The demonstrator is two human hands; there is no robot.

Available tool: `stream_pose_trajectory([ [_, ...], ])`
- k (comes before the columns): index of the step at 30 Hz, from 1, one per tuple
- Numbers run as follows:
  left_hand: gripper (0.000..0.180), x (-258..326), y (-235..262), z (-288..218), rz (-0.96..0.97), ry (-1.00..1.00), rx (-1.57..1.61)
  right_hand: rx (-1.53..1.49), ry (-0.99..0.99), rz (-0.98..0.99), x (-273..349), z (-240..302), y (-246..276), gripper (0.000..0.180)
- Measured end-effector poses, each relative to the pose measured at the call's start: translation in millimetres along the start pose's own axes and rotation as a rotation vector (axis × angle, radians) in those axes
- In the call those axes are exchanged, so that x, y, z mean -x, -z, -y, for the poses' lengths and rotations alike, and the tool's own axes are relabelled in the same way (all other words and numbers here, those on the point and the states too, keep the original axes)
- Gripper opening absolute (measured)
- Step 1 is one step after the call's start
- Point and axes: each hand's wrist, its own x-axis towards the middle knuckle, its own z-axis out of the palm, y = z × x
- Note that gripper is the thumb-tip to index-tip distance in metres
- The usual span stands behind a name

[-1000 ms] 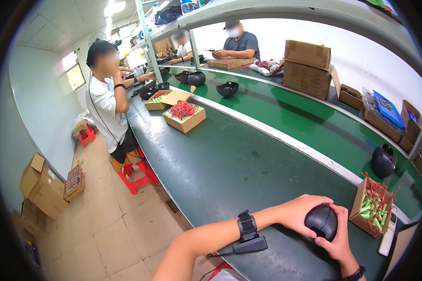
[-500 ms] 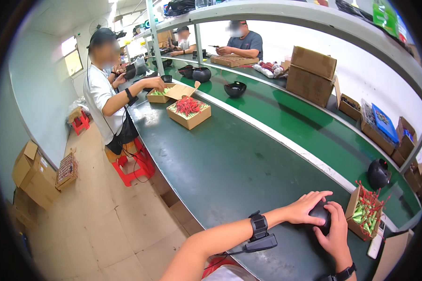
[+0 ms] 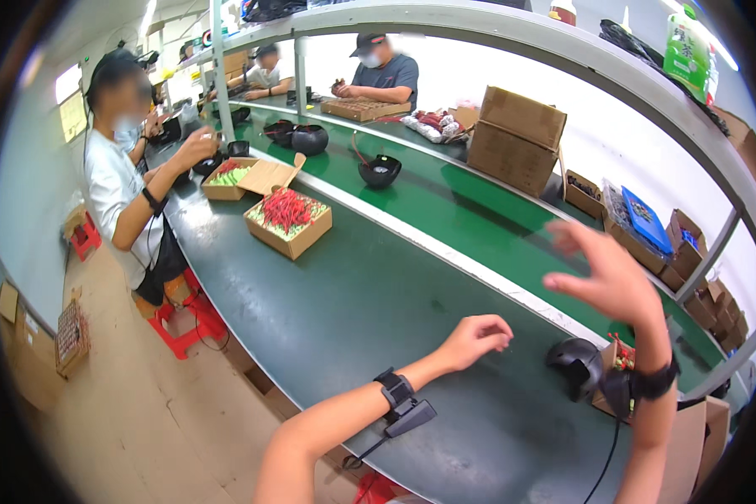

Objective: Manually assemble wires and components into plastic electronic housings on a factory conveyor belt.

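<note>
Right hand [image 3: 613,273] lifted, spread (empty) above black dome [image 3: 575,363] near belt edge

Your left hand [image 3: 476,338] hovers low with its fingers curled loosely inward, thumb tucked against them, gripping nothing. The bare left forearm runs in from the lower edge, angled up and to the right, with a dark wrist strap [image 3: 397,391] buckled just behind the hand and a thin cable trailing from it. Your right hand [image 3: 611,273] is raised well above the left, fingers spread wide and slightly blurred, palm turned leftward, holding nothing. The right forearm stands nearly upright along the right side, with a black band [image 3: 652,382] around the wrist and a cable hanging down from it. The two hands are well apart.
</note>
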Motion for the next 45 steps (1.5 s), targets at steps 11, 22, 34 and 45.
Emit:
stream_pose_trajectory([
  [11,0.012,8.7,44.2,5.7,-0.074,-0.037,-0.319,-0.054,0.131,-0.311,-328.3,-5.9,-175.9,0.029],
  [22,0.038,-50.7,45.5,129.3,-0.512,-0.737,-1.833,0.414,0.007,-0.282,-377.4,-18.2,-326.4,0.024],
  [34,0.016,-0.7,39.3,13.1,-0.121,-0.08,-0.13,0.046,0.176,-0.205,-254.2,-26.8,-195.8,0.032],
  [45,0.016,-11.7,62.3,7.2,-0.151,0.0,-0.047,0.04,0.327,-0.513,89.6,18.3,-54.5,0.049],
])
